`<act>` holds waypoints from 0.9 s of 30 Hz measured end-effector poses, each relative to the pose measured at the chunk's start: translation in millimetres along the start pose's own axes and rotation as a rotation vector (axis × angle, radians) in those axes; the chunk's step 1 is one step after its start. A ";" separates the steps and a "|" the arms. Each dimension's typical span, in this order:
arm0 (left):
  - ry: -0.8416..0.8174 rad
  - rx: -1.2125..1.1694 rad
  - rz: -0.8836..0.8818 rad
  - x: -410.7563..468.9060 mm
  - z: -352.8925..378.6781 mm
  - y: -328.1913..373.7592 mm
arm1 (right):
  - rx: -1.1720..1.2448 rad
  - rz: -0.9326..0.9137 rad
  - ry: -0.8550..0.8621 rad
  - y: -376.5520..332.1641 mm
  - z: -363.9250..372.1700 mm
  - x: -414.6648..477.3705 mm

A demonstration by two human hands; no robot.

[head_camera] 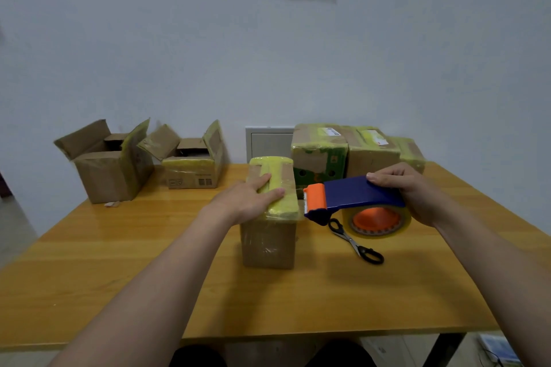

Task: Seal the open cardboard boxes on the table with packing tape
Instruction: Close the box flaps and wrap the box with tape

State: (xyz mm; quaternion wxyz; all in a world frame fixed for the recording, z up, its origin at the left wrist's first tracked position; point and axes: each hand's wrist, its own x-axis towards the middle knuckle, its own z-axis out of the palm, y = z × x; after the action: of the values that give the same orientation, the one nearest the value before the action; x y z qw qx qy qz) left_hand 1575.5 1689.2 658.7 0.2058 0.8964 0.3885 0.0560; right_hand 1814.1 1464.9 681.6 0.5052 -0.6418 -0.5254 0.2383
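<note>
A small cardboard box [268,243] stands at the table's middle, its closed top covered in yellowish tape. My left hand [249,198] lies flat on that top with straight fingers pressing down. My right hand [414,191] grips a blue and orange tape dispenser [354,195] just right of the box, its orange cutter end beside the box's top right edge. A roll of clear tape [377,220] sits in the dispenser. Two open boxes, one larger [104,170] and one smaller [193,170], stand at the back left with their flaps up.
Black scissors [356,243] lie on the wooden table [119,262] under the dispenser. Several taped boxes [346,152] are stacked at the back right against the wall. A scrap of tape [112,203] lies by the larger open box.
</note>
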 end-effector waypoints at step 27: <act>-0.022 0.005 0.012 0.6 -1.7 8.7 | -0.710 -0.159 -0.015 -80.0 27.5 7.2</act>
State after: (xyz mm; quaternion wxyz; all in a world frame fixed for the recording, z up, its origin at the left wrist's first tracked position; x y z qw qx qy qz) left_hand 1581.4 1684.8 663.8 0.2075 0.8998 0.3810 0.0465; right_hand 1758.8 1477.4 744.7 0.2641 -0.7326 -0.6273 0.0057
